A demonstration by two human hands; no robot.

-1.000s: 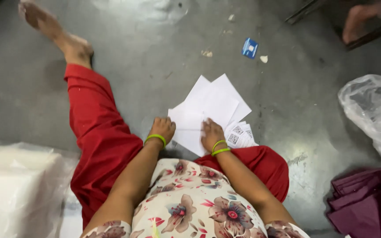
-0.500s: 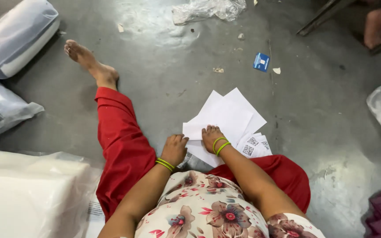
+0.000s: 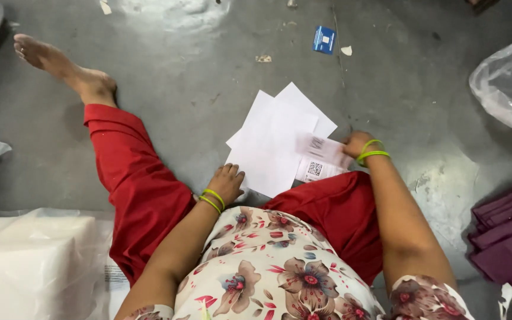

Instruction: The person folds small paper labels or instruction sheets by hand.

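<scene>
Pulling the printed slip [image 3: 320,159] aside, the right hand [image 3: 355,144] is pinched on it. The white sheets [image 3: 274,145] are best pinned flat by the left hand [image 3: 226,182], fingers loosely curled, holding nothing.

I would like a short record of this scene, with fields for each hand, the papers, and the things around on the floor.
setting: person seated on grey floor, red trousers, one leg stretched out
left hand: rests on near edge of white paper sheets
right hand: grips a printed label sheet, blurred
sheets: overlapping, lying flat on floor
far floor: small blue card, paper scraps
right side: clear plastic bag, maroon cloth
near left: white wrapped bundle
</scene>
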